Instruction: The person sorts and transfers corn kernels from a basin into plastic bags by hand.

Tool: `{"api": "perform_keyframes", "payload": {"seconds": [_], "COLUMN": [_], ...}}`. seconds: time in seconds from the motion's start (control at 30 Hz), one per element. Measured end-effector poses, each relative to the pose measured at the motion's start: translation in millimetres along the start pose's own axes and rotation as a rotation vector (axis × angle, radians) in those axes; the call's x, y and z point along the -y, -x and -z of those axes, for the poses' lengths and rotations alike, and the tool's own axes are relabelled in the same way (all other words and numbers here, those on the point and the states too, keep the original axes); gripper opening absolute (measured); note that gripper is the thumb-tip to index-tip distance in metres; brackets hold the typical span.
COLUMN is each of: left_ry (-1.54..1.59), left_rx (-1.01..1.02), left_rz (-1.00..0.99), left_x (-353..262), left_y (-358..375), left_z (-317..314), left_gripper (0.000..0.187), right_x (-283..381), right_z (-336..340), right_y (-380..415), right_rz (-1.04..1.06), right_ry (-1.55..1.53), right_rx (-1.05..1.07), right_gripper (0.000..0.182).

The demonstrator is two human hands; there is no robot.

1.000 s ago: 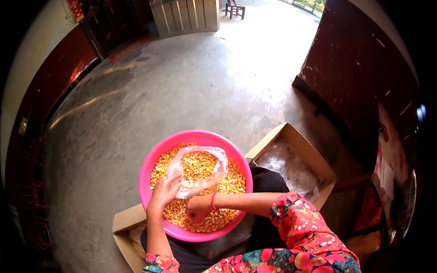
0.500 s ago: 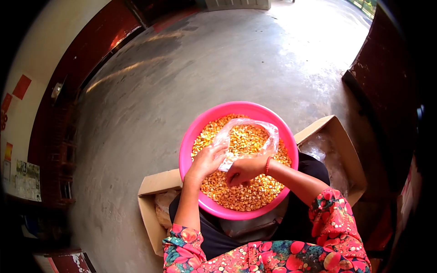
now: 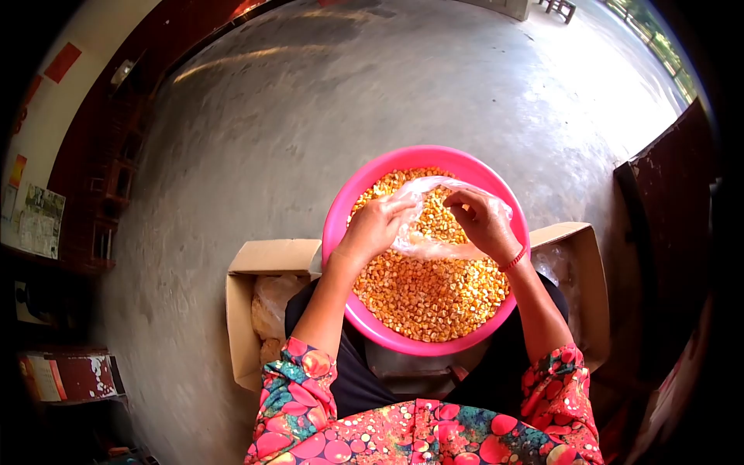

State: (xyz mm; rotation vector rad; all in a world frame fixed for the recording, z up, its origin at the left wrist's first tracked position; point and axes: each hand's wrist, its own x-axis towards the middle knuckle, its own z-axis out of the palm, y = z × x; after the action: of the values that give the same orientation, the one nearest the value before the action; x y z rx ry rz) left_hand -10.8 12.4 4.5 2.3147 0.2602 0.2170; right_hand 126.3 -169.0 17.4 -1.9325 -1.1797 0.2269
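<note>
A pink basin (image 3: 335, 232) full of yellow-orange corn kernels (image 3: 434, 298) rests over my lap. A clear plastic bag (image 3: 434, 249) lies on the kernels with its mouth spread wide, and corn shows inside the opening. At the bag's left rim, my left hand (image 3: 378, 226) is closed on the plastic. My right hand (image 3: 487, 226), with a red bracelet at the wrist, hovers over the right side of the bag's mouth. Its fingers are curled together, pointing inward; whatever they hold is hidden.
An open cardboard box (image 3: 242, 310) with plastic-wrapped contents stands to the left of my legs. To the right, another cardboard box (image 3: 593, 291) holds clear plastic. Grey concrete floor (image 3: 256, 155) stretches ahead. A small stool (image 3: 559, 9) stands near the bright doorway.
My right hand has moved from the loose kernels in front of the bag up to the bag's mouth. The left hand keeps hold of the rim. The view has shifted.
</note>
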Motion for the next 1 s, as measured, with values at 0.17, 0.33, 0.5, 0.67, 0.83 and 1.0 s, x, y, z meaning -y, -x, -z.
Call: {"api": "perform_keyframes", "payload": {"seconds": [0.17, 0.33, 0.5, 0.67, 0.83, 1.0], "left_ry": [0.057, 0.074, 0.090, -0.002, -0.009, 0.022], "left_rx": [-0.250, -0.342, -0.357, -0.128, 0.100, 0.056], "left_rz": [-0.106, -0.113, -0.046, 0.003, 0.016, 0.047], "left_x": [0.9, -11.2, -7.2, -1.8, 0.7, 0.4], "left_y": [-3.8, -6.6, -5.8, -2.6, 0.7, 1.7], "left_z": [-3.4, 3.4, 0.7, 2.0, 0.1, -3.6], "left_gripper": [0.041, 0.054, 0.048, 0.042, 0.037, 0.032], "right_x": [20.4, 34.6, 51.2, 31.5, 26.4, 16.5], "right_z": [-24.9, -73.7, -94.4, -110.8, -113.2, -104.3], "right_y": [10.4, 28.3, 34.2, 49.9, 55.0, 54.0], "right_rz": [0.241, 0.468, 0.327, 0.457, 0.427, 0.363], "right_ry": [-0.146, -0.098, 0.129, 0.058, 0.146, 0.013], "right_rx": [0.257, 0.434, 0.493, 0.667, 0.752, 0.772], "right_gripper": [0.012, 0.017, 0.031, 0.020, 0.019, 0.014]}}
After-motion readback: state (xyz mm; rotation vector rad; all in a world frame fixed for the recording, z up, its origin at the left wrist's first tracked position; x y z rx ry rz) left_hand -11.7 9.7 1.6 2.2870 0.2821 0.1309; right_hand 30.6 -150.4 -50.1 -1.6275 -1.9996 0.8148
